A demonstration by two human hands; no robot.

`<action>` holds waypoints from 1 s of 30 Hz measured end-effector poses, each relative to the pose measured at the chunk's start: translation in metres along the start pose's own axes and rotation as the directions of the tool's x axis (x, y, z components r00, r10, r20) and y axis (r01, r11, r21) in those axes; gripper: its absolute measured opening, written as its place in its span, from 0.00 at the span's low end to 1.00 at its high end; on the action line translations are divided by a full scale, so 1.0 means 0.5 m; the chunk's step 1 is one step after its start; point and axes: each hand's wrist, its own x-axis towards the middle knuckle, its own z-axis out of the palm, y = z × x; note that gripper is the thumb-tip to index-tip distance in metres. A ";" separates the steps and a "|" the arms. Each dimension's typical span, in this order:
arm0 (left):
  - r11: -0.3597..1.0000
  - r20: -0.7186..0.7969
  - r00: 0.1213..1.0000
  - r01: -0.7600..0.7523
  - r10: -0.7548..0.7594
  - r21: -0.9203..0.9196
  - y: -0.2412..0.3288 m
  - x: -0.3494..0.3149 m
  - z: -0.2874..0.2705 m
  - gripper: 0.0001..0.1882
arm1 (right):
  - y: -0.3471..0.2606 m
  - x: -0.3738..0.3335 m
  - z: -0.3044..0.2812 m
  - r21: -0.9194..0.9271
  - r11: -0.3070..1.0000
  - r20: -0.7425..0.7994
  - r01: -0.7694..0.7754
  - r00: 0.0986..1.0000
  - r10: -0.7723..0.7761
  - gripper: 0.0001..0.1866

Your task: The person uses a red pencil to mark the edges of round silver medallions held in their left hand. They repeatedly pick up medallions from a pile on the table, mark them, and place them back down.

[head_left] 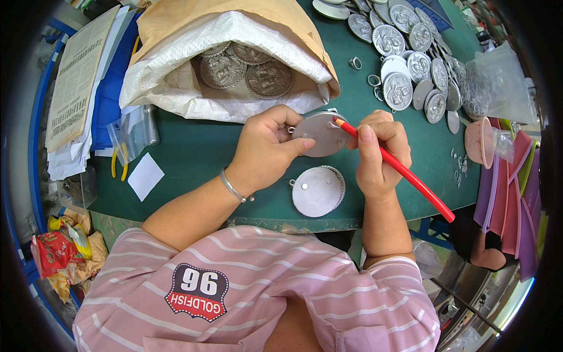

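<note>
My left hand (268, 141) grips a round grey metal medallion (319, 136) by its left edge, thumb on the flat face. A red pencil (404, 172) is pinched in my right hand (378, 149), its tip at the medallion's face near the upper right. Below them, on the green table, lies another round metal disc (316, 196) with a small loop at its left, two small shiny round spots and a rope-like edge. Beyond my hands an open sack with a white woven lining (170, 88) holds several embossed medallions (268, 79).
Embossed medallions (399, 91) are heaped at the far right, with metal rings (374, 80) beside them. A clear plastic bag (498, 82) and a pink container (480, 142) stand at the right. Yellow-handled pliers (124, 161), a white paper piece (145, 177) and stacked papers (82, 88) lie left.
</note>
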 end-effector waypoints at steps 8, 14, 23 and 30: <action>0.997 0.032 0.999 -0.036 0.034 0.062 0.007 -0.009 0.009 0.09 | 0.000 0.006 0.001 0.037 0.996 -0.145 -0.083 0.986 0.088 0.04; 0.907 0.018 0.965 -0.251 0.260 0.337 0.003 -0.011 0.005 0.10 | -0.001 -0.002 -0.012 0.104 0.976 -0.108 0.192 0.978 -0.180 0.02; 0.656 0.112 0.839 -0.492 0.532 0.573 0.005 -0.006 0.000 0.12 | -0.015 -0.003 -0.010 0.061 0.980 -0.061 0.188 0.981 -0.184 0.03; 0.630 0.114 0.818 -0.515 0.564 0.581 0.007 -0.007 0.004 0.13 | -0.017 -0.003 -0.011 0.076 0.985 -0.027 0.156 0.988 -0.154 0.03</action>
